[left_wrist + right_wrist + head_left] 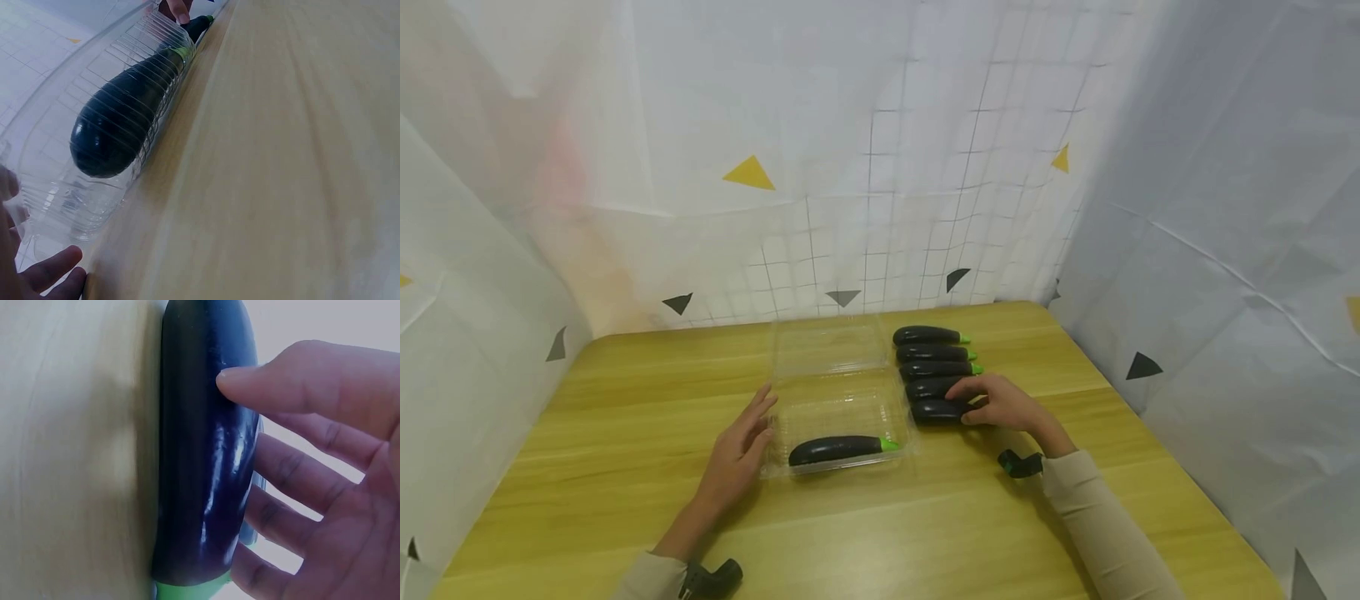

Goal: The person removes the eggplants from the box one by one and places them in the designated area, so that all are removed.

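Note:
A clear plastic clamshell box (827, 408) lies with its lid (827, 346) folded back. Inside, along the near wall, rests one dark eggplant (835, 450) with its green stem end pointing right. My left hand (736, 450) is at the box's left side, fingers loosely extended along the rim. To the right of the box, several eggplants lie side by side in a column. My right hand (1000, 402) holds the nearest eggplant (934, 412) of that column; in the right wrist view the thumb (250, 387) lies on one side of it, the other fingers opposite.
The other eggplants (934, 369) reach toward the back of the wooden table (647, 417), close by the open lid. White sheets (820, 100) with triangle marks and grid lines surround the table at the back and sides. Dark devices (1019, 463) show at both wrists.

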Demonstrator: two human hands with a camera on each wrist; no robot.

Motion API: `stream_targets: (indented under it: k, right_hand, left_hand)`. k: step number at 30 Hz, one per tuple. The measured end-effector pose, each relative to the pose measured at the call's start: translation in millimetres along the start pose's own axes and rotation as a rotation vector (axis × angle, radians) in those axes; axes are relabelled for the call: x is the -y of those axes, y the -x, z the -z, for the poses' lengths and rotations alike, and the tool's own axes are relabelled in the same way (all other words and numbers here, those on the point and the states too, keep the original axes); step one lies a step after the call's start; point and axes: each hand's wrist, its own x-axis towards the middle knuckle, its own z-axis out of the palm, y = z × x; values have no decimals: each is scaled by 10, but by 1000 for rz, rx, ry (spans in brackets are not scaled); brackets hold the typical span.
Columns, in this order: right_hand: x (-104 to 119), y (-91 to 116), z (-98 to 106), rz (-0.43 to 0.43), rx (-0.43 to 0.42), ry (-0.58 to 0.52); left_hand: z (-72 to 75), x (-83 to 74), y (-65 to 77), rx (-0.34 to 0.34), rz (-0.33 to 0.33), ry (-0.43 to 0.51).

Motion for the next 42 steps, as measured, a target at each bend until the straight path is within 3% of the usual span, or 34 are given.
stream_targets:
  k: [13,21,24,32,42]
  right_hand:
    - [94,21,53,26,-28,0]
    - [357,-51,110,42,-94,22]
    - [458,-84,113,69,-127,39]
    - [700,-180,80,148,-154,20]
    - [825,-312,-15,205,-125,10]
  left_hand:
    - [-8,-7,8,-2,0,1]
    - [66,-427,-37,-4,11,23]
    - [54,-387,-34,-5,11,20]
    - [-14,-54,-2,-10,1,19]
    - [4,-11,2,10,-5,24]
